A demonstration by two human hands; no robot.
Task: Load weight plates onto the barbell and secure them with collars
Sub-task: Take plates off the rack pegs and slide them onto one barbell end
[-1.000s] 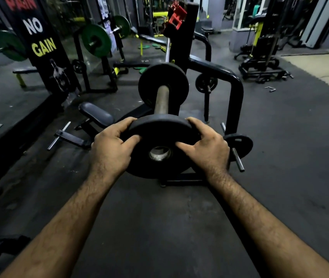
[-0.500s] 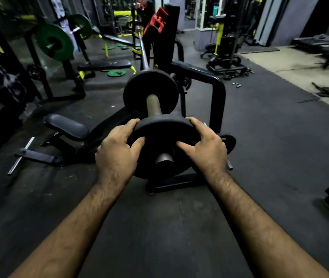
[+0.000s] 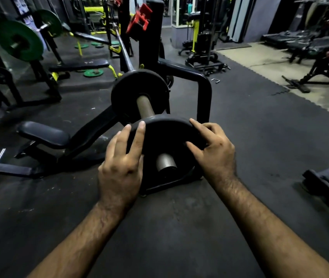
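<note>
Head view shows a round black plate (image 3: pixel 165 137) on the smooth gray metal barbell (image 3: pixel 164 162) end, with left hand (image 3: pixel 120 169) and right hand (image 3: pixel 212 153) fingers spread loosely on its rim.

Dim gym light, brightest at the far windows; the rubber floor (image 3: pixel 260 137) sinks into murky shadow. Wide-angle bending warps the edges, and distant equipment looks soft and smeared.
</note>
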